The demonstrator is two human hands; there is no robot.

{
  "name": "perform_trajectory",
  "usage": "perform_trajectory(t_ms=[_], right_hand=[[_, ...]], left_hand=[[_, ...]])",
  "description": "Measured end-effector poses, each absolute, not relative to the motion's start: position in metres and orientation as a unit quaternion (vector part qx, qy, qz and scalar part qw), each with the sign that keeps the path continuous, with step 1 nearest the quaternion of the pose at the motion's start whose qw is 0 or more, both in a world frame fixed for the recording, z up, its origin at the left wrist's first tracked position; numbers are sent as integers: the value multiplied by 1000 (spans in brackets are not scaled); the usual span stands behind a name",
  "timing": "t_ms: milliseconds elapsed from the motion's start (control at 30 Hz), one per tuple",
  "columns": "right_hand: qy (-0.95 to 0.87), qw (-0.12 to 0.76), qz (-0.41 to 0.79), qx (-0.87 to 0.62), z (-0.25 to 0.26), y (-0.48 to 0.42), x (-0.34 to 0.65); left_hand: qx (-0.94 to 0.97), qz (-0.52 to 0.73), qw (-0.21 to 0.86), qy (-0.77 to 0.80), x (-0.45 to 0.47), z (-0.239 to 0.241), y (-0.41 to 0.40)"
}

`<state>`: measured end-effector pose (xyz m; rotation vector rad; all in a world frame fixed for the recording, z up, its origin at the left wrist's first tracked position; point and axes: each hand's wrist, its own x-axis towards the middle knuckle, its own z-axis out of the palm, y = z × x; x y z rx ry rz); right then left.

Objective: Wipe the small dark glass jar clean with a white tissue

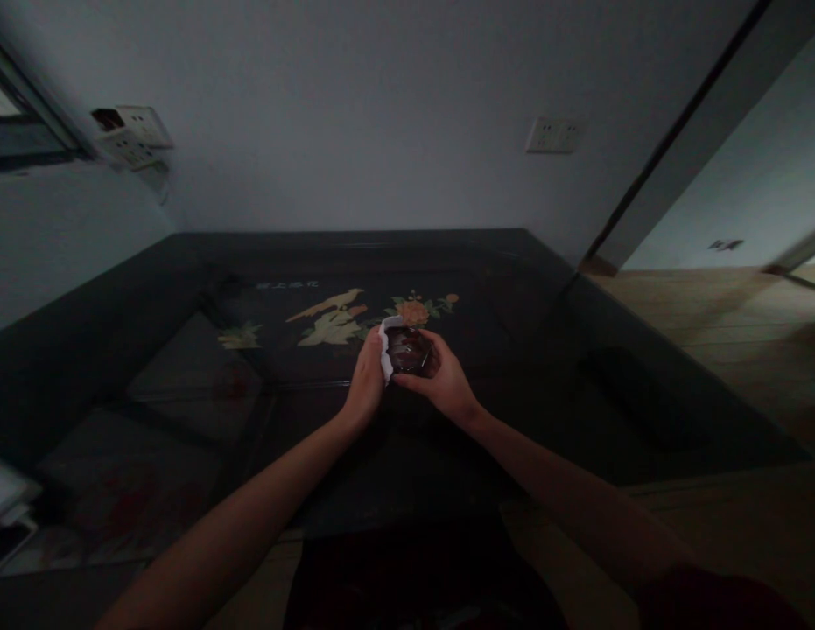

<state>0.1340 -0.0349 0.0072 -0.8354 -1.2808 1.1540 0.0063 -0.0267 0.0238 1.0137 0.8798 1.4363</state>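
Note:
A small dark glass cup (409, 350) is held above a dark table (486, 289) with a painted bird-and-flower panel. My right hand (446, 381) is wrapped round the cup from the right. My left hand (368, 376) is closed on a white cloth (386, 346) and presses it against the cup's left side. Both forearms reach in from the bottom of the view. The room is dim, so details of the cup are hard to make out.
The table has a glass top over dark wood, with a lower panel (177, 394) at the left. A wall with sockets (552, 134) rises behind it. Wooden floor (741, 332) lies to the right, by a doorway.

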Motion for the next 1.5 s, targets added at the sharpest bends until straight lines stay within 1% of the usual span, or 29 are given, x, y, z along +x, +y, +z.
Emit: perform_trajectory(t_ms=[133,233,333,467,533,633,733,867,967,1100,1233,1300,1367,1500], right_hand=[[-526,604,466,-375,5,-30,137],[-539,596,460,-376,7,-32,138],[-572,572,449,-380,10,-38,137],[-610,534,444,-382,13,-44,136],[-602,535,456,-378,13,-43,135],[-559,563,481,-374,11,-38,136],[-523,593,481,-379,9,-33,137],[-512,605,480,-375,9,-32,138],[-541,591,464,-378,11,-36,139],[-595,559,427,-389,14,-42,140],[-628,532,423,-380,14,-45,139],[-627,532,430,-374,13,-44,138],[-607,544,440,-376,11,-41,137],[-548,587,450,-391,10,-34,139]], left_hand=[[540,619,453,345,13,26,-46],[574,600,434,350,11,24,-43],[543,575,475,387,4,24,-26],[457,527,578,424,-3,26,-10],[442,530,586,425,-3,26,-11],[497,570,514,405,3,23,-25],[572,579,436,384,11,20,-43],[592,586,407,376,18,18,-53],[558,595,435,382,16,20,-47],[474,588,524,394,9,24,-28],[380,552,613,419,2,27,-15],[369,552,623,413,1,26,-15],[401,570,592,406,3,25,-20],[521,586,494,375,14,22,-42]])
